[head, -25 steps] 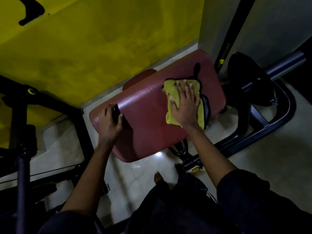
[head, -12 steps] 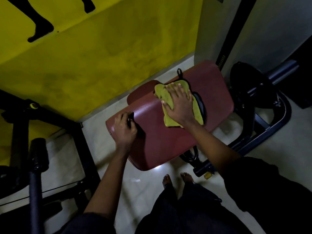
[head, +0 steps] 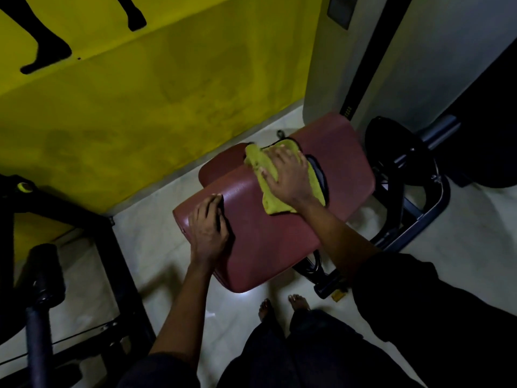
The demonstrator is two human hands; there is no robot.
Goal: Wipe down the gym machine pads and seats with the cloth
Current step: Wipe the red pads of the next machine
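Yellow wall fills the far left of the head view, painted with a black silhouette shape, above a pale glossy floor that catches a small glare near the person's bare feet. No bins or trays show in this view.

On the smooth, shiny maroon pad — a rounded, slab-like cushion set at a slant — the right hand lies flat with fingers spread, pressing down on the cloth. That cloth is yellow-green, soft and rumpled, bunched at its far left corner and lying toward the far middle of the pad. The left hand rests on the pad's left edge, fingers curled around a small dark object I cannot identify. Black metal frame tubes stand right of the pad — matte and rounded.
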